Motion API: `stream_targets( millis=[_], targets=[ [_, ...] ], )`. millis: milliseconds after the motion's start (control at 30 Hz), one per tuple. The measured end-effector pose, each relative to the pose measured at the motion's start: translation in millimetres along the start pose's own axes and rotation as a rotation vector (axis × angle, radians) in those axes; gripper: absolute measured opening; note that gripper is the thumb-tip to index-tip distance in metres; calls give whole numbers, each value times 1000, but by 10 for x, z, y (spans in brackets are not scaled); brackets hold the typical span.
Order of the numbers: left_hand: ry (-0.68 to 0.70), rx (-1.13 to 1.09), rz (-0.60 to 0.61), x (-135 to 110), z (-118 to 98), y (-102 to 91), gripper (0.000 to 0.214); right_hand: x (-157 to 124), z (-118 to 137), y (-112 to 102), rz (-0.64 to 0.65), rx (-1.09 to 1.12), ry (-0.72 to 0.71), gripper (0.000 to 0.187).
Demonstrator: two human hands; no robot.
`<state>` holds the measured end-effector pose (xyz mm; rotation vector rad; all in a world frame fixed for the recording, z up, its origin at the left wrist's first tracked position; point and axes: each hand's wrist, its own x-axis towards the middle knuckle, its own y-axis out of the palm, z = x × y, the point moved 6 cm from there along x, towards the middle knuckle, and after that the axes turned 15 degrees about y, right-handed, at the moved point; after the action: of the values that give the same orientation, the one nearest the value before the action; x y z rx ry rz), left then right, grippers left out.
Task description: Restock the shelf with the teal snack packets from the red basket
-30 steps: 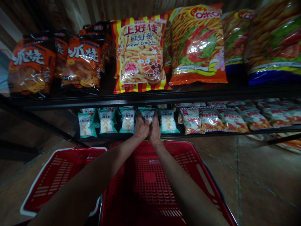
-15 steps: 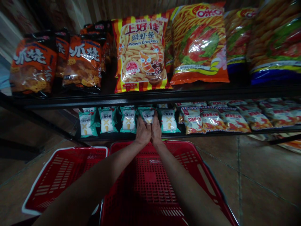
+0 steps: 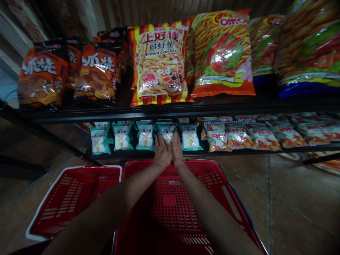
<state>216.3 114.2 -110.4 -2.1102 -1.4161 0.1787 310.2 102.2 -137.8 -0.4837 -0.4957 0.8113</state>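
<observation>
A small green-and-white snack bag (image 3: 167, 130) stands on the lower shelf, pressed between my two hands. My left hand (image 3: 162, 151) lies along its left side and lower front, fingers pointing up. On its right side is my right hand (image 3: 177, 148), its fingers also upright. The thumbs meet near the bag's lower front, and the hands hide that part of it. Matching bags flank it: one green bag (image 3: 145, 135) just left of my left hand, another green bag (image 3: 190, 136) just right of my right hand.
Below my forearms sits a red shopping basket (image 3: 170, 200), with a second white-rimmed red basket (image 3: 75, 198) to its left. The upper shelf's black edge (image 3: 159, 112) runs above my hands, carrying a prawn cracker bag (image 3: 162, 63) and orange-black bags (image 3: 97, 72). White-and-red snack packs (image 3: 239, 135) line the lower right.
The view has shifted slightly, so the upper-shelf bags sit a little lower. My hands stay around the same green snack bag, nearly unmoved.
</observation>
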Motion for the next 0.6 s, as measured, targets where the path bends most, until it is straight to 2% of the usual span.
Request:
stream_targets(
  millis=[200, 367, 467, 600],
  targets=[
    [37, -22, 2, -105, -27, -13, 65, -76, -35, 11, 15, -27, 14, 73],
    [-4, -20, 43, -229, -66, -29, 63, -102, -55, -20, 26, -47, -13, 77],
    [-45, -22, 62, -357, -47, -37, 63, -130, -30, -52, 6, -39, -7, 82],
    [-40, -71, 53, -572, -9, -30, 60, -163, 83, -74, -5, -20, -51, 80]
  ],
)
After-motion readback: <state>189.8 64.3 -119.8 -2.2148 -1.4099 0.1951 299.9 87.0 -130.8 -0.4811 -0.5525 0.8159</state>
